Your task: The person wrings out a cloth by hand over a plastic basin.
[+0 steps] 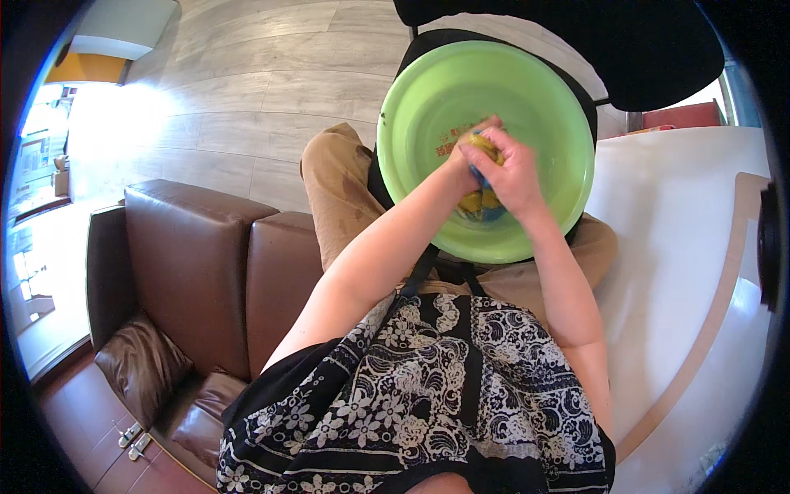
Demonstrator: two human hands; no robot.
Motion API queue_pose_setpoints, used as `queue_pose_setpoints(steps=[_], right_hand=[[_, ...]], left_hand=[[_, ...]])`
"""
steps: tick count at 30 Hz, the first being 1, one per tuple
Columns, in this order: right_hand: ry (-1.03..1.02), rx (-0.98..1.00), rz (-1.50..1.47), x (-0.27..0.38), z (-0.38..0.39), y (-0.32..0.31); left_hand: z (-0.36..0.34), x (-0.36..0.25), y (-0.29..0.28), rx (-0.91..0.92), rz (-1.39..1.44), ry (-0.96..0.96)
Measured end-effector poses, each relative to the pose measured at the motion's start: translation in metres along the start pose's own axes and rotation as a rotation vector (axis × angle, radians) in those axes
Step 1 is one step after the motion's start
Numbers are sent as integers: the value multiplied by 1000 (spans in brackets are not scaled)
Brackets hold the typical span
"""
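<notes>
A yellow and blue cloth [482, 203] is bunched between my two hands, over the inside of a light green plastic basin [559, 123]. My left hand [467, 154] is closed around the upper part of the cloth. Pressed against it, my right hand [516, 171] grips the same bundle from the right side, its fingers wrapped and slightly blurred. The cloth's lower end hangs down below the hands toward the basin's near wall. Red printing shows on the basin's bottom beside my left hand. The hands hide part of the cloth.
The basin rests on a black seat [420, 51] in front of my knees. Another black chair part [650, 49] is beyond it at the upper right. A brown leather sofa [193, 263] stands at left, and a white surface with a tan edge [658, 272] lies at right.
</notes>
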State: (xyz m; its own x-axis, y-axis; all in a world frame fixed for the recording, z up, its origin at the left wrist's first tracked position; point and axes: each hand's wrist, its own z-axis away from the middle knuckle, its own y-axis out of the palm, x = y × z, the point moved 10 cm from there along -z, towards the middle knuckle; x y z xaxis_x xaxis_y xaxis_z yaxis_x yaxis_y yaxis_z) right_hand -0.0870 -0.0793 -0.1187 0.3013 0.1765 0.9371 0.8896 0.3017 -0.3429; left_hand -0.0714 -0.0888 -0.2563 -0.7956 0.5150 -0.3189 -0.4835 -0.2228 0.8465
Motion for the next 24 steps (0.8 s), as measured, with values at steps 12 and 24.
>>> queue_pose_setpoints(steps=[12,24], right_hand=[[23,-288,552,-50,-16,-47],[61,-265,511,-56,-15,-40]], left_hand=[[12,8,-2,-323,-262,54],[28,-2,-3,-367,-290,-24]])
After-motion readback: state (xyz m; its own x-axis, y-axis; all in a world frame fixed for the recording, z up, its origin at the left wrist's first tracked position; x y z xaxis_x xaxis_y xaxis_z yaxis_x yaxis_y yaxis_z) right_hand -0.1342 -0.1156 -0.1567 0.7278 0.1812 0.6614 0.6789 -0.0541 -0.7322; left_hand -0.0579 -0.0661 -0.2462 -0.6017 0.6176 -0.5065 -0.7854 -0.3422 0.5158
